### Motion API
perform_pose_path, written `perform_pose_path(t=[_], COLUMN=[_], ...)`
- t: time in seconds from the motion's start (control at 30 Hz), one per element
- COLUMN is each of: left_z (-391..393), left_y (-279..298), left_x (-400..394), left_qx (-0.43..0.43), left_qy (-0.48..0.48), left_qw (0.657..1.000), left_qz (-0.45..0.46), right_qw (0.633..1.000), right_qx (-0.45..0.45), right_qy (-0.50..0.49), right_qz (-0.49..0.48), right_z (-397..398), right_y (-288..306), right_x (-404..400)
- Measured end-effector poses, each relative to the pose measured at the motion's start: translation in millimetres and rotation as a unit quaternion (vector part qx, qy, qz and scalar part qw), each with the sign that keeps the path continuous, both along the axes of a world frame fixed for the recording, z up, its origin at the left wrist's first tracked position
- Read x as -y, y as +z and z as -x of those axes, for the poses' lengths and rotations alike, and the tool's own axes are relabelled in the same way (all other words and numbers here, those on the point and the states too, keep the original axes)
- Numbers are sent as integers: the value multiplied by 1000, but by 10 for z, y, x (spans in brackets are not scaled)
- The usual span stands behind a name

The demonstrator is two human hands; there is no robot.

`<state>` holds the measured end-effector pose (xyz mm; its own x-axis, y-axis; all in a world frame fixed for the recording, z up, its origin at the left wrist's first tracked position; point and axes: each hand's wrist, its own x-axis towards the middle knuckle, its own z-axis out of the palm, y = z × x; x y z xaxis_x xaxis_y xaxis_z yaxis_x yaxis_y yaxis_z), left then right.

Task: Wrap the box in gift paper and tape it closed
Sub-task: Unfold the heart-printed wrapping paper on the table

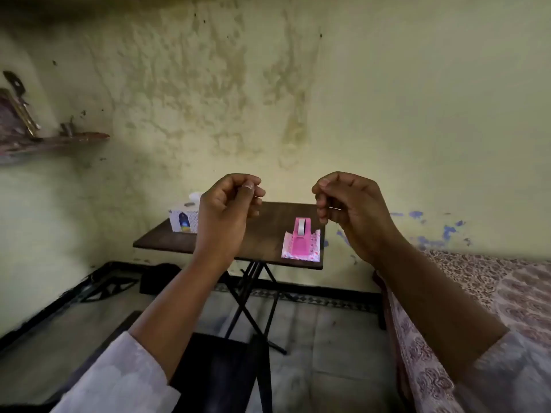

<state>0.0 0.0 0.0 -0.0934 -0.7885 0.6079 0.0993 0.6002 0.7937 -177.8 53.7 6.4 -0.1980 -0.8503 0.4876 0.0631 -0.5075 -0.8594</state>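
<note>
Wrapping looks unstarted: both hands, left [229, 201] and right [346, 201], hover with fingers curled on nothing visible, while box [183, 220], folded gift paper [314, 248] and tape dispenser [301, 238] wait on the bench [268, 231].

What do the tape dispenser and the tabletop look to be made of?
Tape dispenser: probably plastic, uniformly bright pink and smooth, moulded shape. Tabletop: dark brown wood or wood-look laminate with faint grain streaks, matte; which one, I cannot tell.
</note>
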Motion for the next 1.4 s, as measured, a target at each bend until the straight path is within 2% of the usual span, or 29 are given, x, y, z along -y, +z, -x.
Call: perform_pose_path(t=[0.13, 0.43, 0.73, 0.97, 1.2, 1.4], left_z=[134, 456, 806, 1094, 1481, 1721], left_y=[-337, -994, -1419, -1645, -1767, -1858], left_x=[327, 1545, 2464, 3256, 4306, 4818], left_qx=[-26, -15, -28, -33, -2, 27], left_qy=[-8, 5, 16, 37, 92, 139], left_qw=[999, 995, 979, 972, 966, 950], left_qz=[-36, -99, -203, -229, -241, -277], right_qw=[1000, 993, 983, 975, 972, 962], right_qx=[3, 43, 70, 72, 36, -8], right_qy=[-8, 0, -3, -1, 29, 56], right_qz=[-30, -110, -168, -212, -230, -269], right_z=[196, 492, 757, 1058, 1384, 1660], right_y=[-350, -1057, -1427, -1682, -1819, -1921], right_x=[360, 1602, 2689, 3581, 4710, 5331])
